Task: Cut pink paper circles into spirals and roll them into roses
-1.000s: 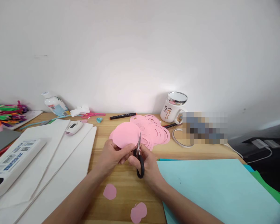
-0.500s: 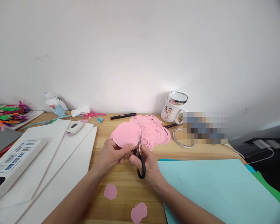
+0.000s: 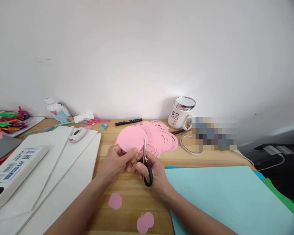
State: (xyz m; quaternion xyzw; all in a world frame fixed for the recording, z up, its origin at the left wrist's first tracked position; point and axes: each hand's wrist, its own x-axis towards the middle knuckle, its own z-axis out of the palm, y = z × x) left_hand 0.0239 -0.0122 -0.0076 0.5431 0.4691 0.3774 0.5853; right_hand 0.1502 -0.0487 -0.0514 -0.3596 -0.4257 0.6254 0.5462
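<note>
My left hand [image 3: 120,160] pinches the lower edge of a round pink paper piece [image 3: 131,138] between thumb and fingers. The scissors [image 3: 148,171], with black handles and metal blades pointing up, are gripped in my right hand [image 3: 153,169]. Their blades lie along the right edge of the pink paper; whether they bite into it I cannot tell. Behind both hands lies a heap of pink paper cutouts [image 3: 164,138] with curved slits. Nearer to me, a small pink petal-shaped piece [image 3: 115,201] and another small pink scrap [image 3: 145,222] rest on the wooden table [image 3: 127,189].
White sheets [image 3: 71,176] cover the left side, bearing a long white box-like device [image 3: 19,173]. Light blue paper [image 3: 210,195] lies at right. Along the wall stand a bottle [image 3: 58,109] and a mug [image 3: 181,112], with a black marker [image 3: 128,122] between them.
The scissor blades look closer together and more upright against the paper's right edge. The pink paper and both hands have shifted slightly left in view.
</note>
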